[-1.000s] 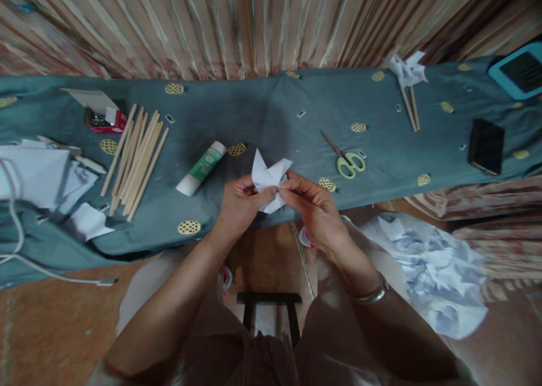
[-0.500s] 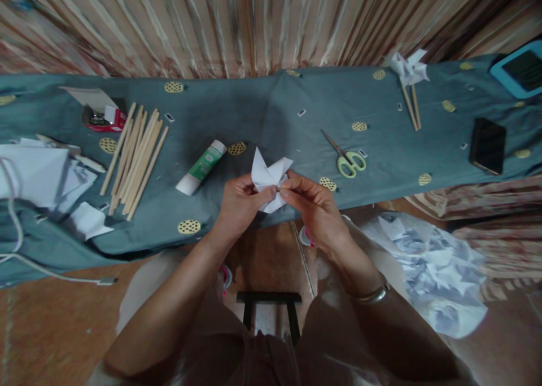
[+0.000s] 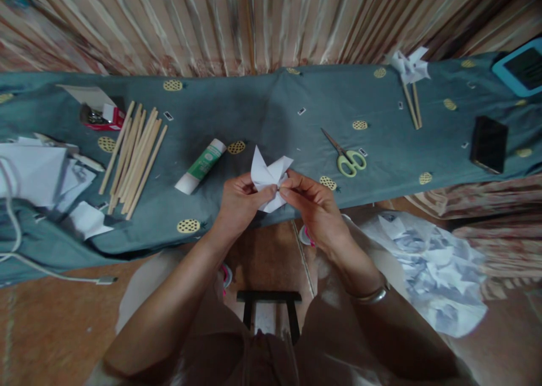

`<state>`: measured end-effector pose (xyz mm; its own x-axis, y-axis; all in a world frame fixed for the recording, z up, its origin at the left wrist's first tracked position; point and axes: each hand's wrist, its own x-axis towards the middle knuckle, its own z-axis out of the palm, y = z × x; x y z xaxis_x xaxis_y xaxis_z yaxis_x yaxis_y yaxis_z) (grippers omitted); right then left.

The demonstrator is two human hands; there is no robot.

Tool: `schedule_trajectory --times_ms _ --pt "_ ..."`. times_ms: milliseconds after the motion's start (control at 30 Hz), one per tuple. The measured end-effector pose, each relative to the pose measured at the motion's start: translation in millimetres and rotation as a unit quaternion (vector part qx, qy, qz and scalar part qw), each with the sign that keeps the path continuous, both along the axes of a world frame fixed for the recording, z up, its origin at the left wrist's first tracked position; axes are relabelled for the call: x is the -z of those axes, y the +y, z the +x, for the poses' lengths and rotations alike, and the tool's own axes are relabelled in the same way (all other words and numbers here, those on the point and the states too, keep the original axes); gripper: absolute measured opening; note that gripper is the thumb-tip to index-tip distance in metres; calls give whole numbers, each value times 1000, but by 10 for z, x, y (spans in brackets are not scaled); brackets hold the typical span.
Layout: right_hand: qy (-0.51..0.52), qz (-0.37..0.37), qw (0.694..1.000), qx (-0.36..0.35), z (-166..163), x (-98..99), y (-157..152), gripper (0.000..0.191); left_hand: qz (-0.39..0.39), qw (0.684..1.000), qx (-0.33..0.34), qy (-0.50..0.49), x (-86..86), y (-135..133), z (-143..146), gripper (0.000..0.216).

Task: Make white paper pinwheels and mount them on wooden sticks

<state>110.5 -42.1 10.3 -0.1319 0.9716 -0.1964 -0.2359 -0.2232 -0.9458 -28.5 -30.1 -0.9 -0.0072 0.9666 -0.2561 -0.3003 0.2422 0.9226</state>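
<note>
Work piece: folded white paper shape [image 3: 270, 176] with pointed flaps, held in the air just above the near edge of the blue-green cloth-covered table [image 3: 262, 106].
Left hand: the left hand [image 3: 239, 204] is closed on the paper's left side, thumb and forefinger pinching near its centre.
Right hand: the right hand [image 3: 315, 205] is closed on the paper from the right, its fingertips meeting the left thumb at the centre.
Step in hand: judged to be pressing the folded flaps together at the centre.
Next move: judged to call for a firm, centred pinch, since thin paper may spring open if either hand lets go.
Within reach: green-and-white glue stick [image 3: 201, 166] lying to the left; yellow-green-handled scissors [image 3: 348, 157] to the right.
Further off: bundle of plain wooden sticks [image 3: 135, 156] at the left; heap of white paper scraps [image 3: 436, 273] on the floor at the right.
</note>
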Motion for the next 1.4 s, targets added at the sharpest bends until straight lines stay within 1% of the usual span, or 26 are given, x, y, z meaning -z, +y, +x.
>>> schedule_trajectory --times_ms 167,333,500,733,933,1167,1300,1400 --pt "-1 3 1000 0 3 1 -4 16 0 1000 -3 -15 -10 -1 6 30" --pt "-21 9 1000 -7 7 3 -9 18 -3 1000 -1 -2 -6 -5 -2 30" --pt "-23 3 1000 4 -1 13 -16 18 6 1000 1 2 10 -11 -16 29" --pt "-10 1 1000 22 -23 53 -10 12 25 1000 7 7 10 4 -16 28" --pt "-1 -15 1000 22 -32 98 1 11 1 1000 1 4 -2 18 -19 24" --pt "27 -39 998 44 -49 89 10 16 -2 1000 9 5 20 24 -43 31" --pt "30 -40 998 40 -57 77 15 16 -3 1000 11 17 21 22 -64 33" --pt "26 -39 998 50 -65 76 19 15 -5 1000 12 19 14 22 -68 35"
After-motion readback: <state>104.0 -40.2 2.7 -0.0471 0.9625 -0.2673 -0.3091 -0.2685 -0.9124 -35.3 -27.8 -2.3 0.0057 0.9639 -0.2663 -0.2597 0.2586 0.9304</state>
